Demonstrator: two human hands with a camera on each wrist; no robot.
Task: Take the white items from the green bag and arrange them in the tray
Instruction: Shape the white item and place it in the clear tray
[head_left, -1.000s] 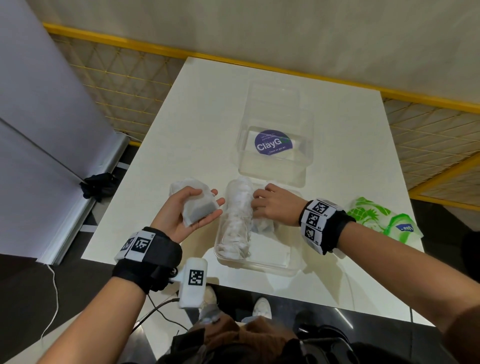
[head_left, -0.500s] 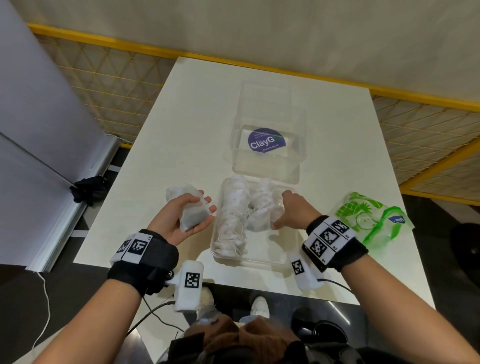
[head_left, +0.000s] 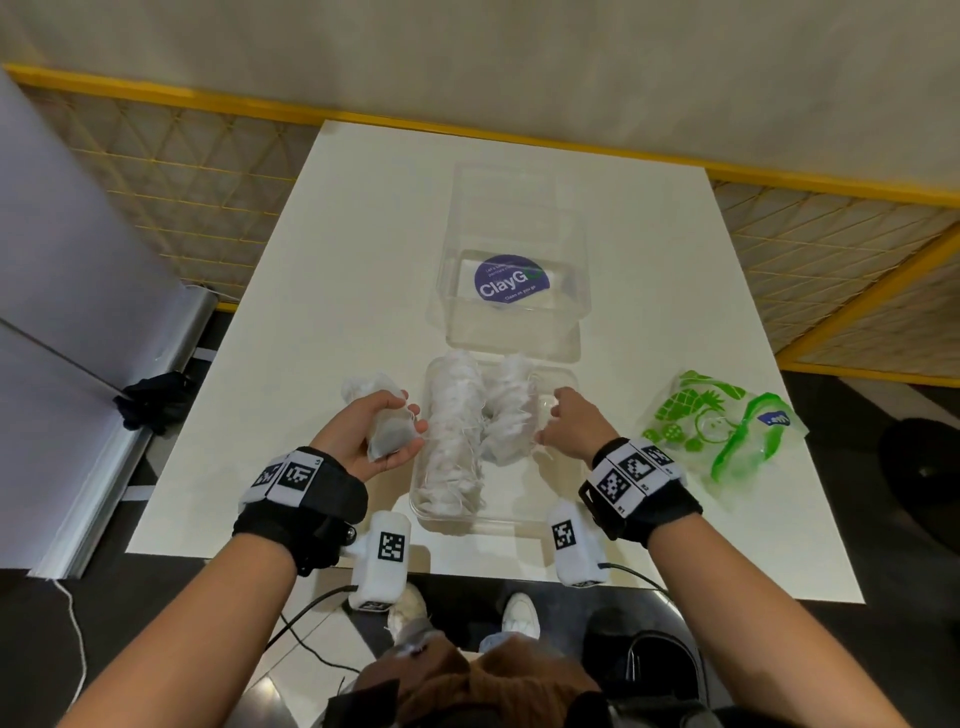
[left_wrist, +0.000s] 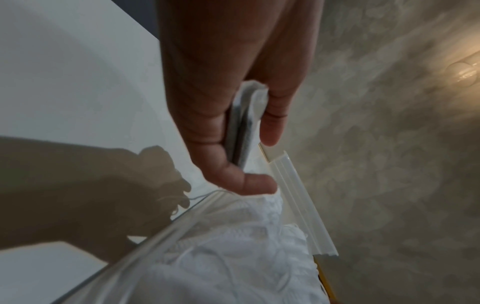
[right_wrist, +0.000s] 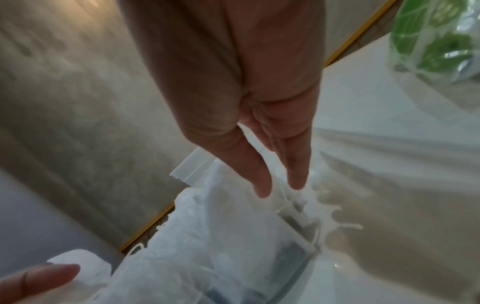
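Note:
A clear plastic tray sits near the table's front edge with two rows of white sachets in it. My left hand is just left of the tray and grips a small stack of white sachets; the left wrist view shows them pinched between thumb and fingers above the tray rim. My right hand is at the right side of the second row. Its fingers are straight and touch the sachets, holding nothing. The green printed bag lies flat to the right.
The tray's clear lid with a purple ClayGo sticker stands open behind the tray. The white table ends close to my body. A yellow-framed mesh barrier runs behind and beside the table.
My right hand moved from the middle of the tray to the right side of the second row and let go of the sachets there. The left hand stayed put with its stack.

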